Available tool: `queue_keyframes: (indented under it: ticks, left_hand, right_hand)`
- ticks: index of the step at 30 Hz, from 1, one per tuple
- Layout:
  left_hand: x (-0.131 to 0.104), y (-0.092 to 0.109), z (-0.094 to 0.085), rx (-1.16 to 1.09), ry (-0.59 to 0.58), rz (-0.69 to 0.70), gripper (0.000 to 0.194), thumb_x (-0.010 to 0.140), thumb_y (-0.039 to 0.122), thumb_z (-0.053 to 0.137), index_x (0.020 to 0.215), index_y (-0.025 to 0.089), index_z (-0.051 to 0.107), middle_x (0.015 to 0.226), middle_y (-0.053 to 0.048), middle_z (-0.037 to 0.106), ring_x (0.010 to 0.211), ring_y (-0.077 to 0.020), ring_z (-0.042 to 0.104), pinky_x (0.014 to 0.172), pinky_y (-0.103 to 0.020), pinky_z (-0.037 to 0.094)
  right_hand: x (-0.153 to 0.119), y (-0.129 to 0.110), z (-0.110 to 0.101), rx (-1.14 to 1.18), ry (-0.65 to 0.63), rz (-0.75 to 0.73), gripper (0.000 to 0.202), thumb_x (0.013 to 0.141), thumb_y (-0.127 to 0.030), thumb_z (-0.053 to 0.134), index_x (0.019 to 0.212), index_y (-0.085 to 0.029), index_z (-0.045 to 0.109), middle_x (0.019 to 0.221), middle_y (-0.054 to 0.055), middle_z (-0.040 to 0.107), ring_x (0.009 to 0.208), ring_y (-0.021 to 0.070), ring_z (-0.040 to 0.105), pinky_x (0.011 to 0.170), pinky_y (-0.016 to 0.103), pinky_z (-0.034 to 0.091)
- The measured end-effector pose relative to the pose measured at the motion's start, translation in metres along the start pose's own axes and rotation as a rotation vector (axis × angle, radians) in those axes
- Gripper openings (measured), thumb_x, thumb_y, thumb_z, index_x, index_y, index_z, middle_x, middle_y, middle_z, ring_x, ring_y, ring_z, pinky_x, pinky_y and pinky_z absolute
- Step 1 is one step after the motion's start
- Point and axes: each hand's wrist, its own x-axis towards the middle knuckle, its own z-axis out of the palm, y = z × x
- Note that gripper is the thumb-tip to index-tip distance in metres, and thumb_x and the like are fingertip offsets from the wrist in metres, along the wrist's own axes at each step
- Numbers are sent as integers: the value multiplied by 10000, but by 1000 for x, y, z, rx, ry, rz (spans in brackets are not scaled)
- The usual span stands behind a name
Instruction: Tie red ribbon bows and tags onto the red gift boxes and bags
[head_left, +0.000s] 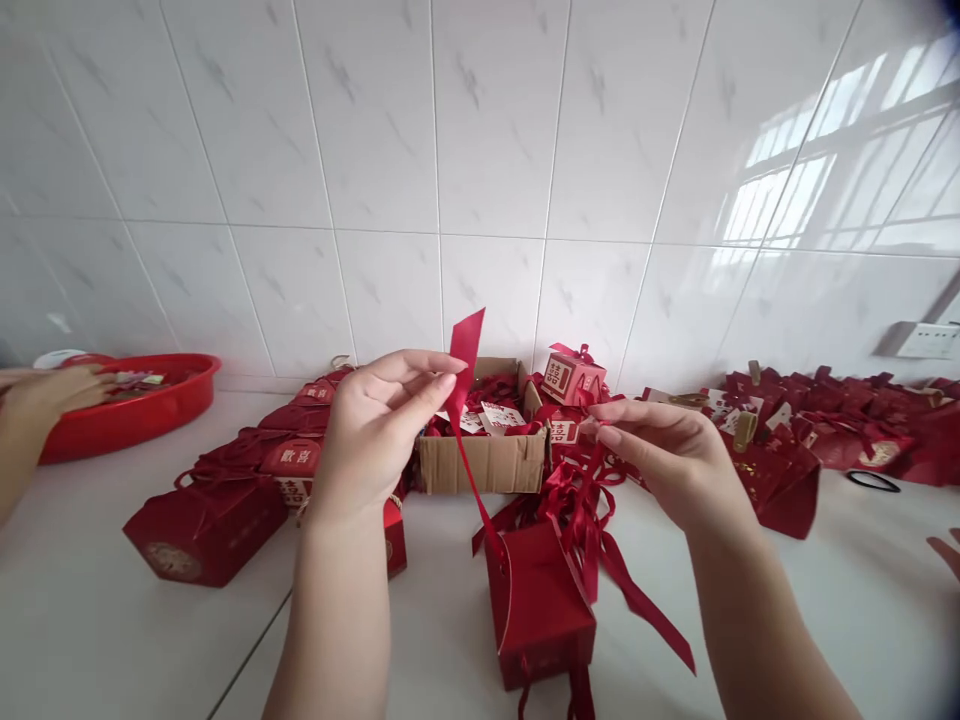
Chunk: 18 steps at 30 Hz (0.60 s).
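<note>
Between thumb and fingers, my left hand (382, 425) pinches the end of a red ribbon (468, 350), whose tip stands up above the fingertips. The ribbon runs down to a small red box (541, 600) on the white table. My right hand (660, 445) is closed in a pinch on a red ribbon that hangs toward the right side of the same box. More loose red ribbons (592, 520) lie in a tangle behind and beside the box, one tail stretching to the right. Below the box's front edge, further ribbon ends hang down.
A cardboard box (484, 465) with red pieces and white cards stands behind. Several red gift boxes (210, 525) are at left, more red bags (784, 470) at right, near a black ring (872, 482). Another person's hand reaches into a red basin (172, 405); fingers show at the right edge.
</note>
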Motion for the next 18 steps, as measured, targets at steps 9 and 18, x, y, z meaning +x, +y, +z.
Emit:
queue_keyframes:
  ticks: [9, 18]
  left_hand:
    - [-7, 10, 4, 91, -197, -40, 63, 742, 199, 732, 771, 241, 769, 738, 9, 724, 684, -122, 638, 606, -189, 507]
    - [-15, 13, -8, 229, -107, 148, 166, 715, 128, 753, 725, 292, 778, 740, 45, 744, 683, -127, 685, 647, -192, 570]
  right_hand:
    - [2, -22, 30, -130, 204, -147, 219, 691, -249, 821, 902, -254, 764, 748, 9, 740, 695, 185, 705, 597, 304, 610]
    - [2, -17, 16, -181, 280, -210, 180, 779, -238, 743, 909, -252, 618, 770, -10, 695, 750, 153, 698, 602, 234, 549]
